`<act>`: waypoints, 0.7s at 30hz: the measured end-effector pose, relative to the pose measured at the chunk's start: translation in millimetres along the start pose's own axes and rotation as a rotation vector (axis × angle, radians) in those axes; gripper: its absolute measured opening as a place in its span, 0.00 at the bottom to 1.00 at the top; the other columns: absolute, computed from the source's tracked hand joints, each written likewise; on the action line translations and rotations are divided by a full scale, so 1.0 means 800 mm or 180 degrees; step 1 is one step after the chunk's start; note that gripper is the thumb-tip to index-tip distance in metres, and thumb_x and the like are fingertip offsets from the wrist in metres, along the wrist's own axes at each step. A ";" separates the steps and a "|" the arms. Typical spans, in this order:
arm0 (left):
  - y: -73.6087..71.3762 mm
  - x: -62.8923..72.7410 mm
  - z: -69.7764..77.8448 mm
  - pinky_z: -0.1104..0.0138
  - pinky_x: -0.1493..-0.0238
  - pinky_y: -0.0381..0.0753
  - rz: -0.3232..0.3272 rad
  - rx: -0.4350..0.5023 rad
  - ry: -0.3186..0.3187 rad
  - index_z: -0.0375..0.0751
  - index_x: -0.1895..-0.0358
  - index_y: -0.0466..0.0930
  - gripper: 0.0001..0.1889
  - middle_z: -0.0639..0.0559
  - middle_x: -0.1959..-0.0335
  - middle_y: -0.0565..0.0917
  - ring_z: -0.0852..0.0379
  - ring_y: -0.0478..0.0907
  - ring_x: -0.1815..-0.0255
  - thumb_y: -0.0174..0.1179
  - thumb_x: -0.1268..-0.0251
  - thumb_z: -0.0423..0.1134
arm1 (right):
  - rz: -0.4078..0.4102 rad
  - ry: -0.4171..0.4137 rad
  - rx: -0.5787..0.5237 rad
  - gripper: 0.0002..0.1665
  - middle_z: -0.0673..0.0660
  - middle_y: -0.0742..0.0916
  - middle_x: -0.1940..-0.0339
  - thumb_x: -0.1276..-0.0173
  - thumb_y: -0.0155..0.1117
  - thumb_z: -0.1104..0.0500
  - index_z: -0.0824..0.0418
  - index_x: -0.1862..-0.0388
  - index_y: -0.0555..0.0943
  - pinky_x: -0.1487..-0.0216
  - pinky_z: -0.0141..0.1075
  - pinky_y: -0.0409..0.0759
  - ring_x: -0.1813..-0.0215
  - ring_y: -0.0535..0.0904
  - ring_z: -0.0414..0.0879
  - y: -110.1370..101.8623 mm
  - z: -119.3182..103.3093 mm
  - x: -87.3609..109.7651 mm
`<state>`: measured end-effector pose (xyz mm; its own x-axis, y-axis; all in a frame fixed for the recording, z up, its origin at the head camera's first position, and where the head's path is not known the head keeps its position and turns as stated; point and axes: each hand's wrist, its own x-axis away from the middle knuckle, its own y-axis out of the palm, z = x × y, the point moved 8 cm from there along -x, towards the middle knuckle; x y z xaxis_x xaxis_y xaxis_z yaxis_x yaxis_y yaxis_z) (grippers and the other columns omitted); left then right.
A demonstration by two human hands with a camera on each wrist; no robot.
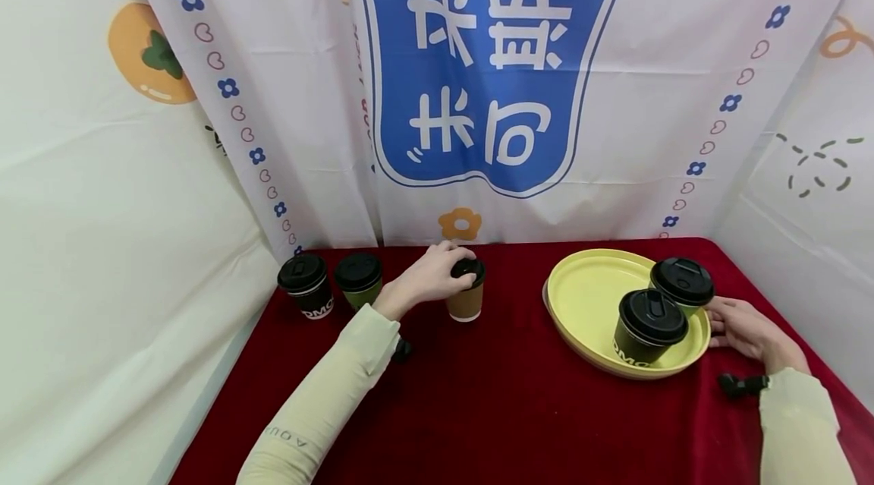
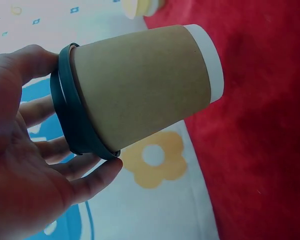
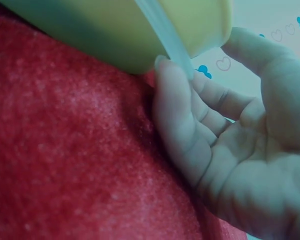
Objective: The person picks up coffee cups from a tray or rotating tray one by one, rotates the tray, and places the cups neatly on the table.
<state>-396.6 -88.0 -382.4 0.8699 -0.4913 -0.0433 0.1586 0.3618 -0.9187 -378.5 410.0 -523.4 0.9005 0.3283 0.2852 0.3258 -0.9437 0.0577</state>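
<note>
L hand comes from above and grips brown cup by its black lid, thumb on one side of the rim, fingers bent round the other; R hand holds the R edge of yellow tray btwn thumb and curled fingers, though exact contact of each finger can't be told. Brown cup is approx. mid-worktop, L of tray and apart from it; whether its base touches the red cloth is unclear. On tray, both toward its R side: front cup and rear cup, lids overlapping in head view, so touching or not can't be told. Far L: black cup w/ green cup just beside it. Risks (judged): (1) lid-only grip, w/ no finger seen on the cup wall; a loosely seated lid could pop off, dropping the cup, esp. if lifted fast. (2) Load lies on one side of tray; a push or lift at the R edge could tilt it, so cups slide or topple. (3) L forearm passes close to green cup in view; a low backward sweep could knock it, poss. into black cup.
</note>
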 end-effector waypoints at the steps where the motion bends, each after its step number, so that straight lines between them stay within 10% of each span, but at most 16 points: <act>1: 0.001 0.002 -0.004 0.53 0.37 0.73 0.0004 -0.0003 -0.0018 0.52 0.36 0.76 0.22 0.44 0.33 0.72 0.43 0.68 0.34 0.55 0.30 0.52 | 0.0014 0.0002 0.0005 0.22 0.45 0.88 0.65 0.18 0.41 0.54 0.42 0.60 0.85 0.64 0.39 0.86 0.62 0.85 0.37 0.000 0.000 0.000; 21: -0.010 0.039 -0.071 0.48 0.38 0.71 0.0343 0.0006 -0.0357 0.49 0.36 0.75 0.23 0.42 0.34 0.71 0.39 0.67 0.35 0.56 0.32 0.51 | 0.0112 -0.0021 -0.0002 0.21 0.46 0.88 0.65 0.18 0.42 0.54 0.42 0.60 0.84 0.62 0.40 0.86 0.62 0.85 0.37 -0.004 0.003 0.003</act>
<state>-397.2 -151.1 -398.4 0.9287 -0.3579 -0.0972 0.0624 0.4091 -0.9103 -376.8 413.8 -525.5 0.9133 0.2951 0.2808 0.2937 -0.9547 0.0482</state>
